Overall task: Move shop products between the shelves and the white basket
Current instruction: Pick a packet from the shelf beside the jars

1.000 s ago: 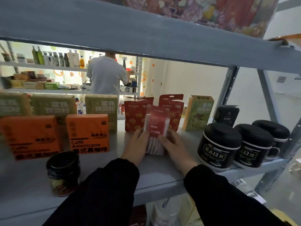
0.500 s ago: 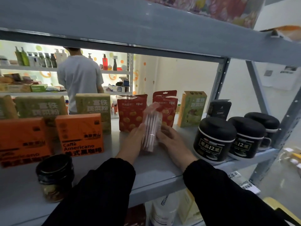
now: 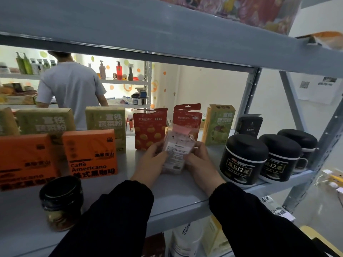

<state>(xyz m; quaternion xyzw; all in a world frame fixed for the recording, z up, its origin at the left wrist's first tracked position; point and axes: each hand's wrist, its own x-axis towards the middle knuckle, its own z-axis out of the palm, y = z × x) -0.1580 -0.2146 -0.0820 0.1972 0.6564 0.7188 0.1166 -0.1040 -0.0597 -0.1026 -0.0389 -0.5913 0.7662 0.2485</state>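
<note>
Clear packet [image 3: 176,153], pink header, white label facing us, upright at the grey shelf [image 3: 176,193], just before two red pouches [image 3: 148,130]. Left hand [image 3: 150,162] and right hand [image 3: 200,164] pinch its sides. Black tubs [image 3: 243,160] sit right.

The shelf [image 3: 176,197] is plain grey. The front boxes [image 3: 90,153] are bright orange with black lettering, the back boxes [image 3: 105,123] olive green with pale lettering. The pouches [image 3: 149,130] are red with yellow-orange blobs, the tubs [image 3: 243,158] black with a white band. The packet [image 3: 176,151] is clear, pink top, white label. Black sleeves [image 3: 118,216]. The far wall [image 3: 162,86] is white with orange and green dots.
</note>
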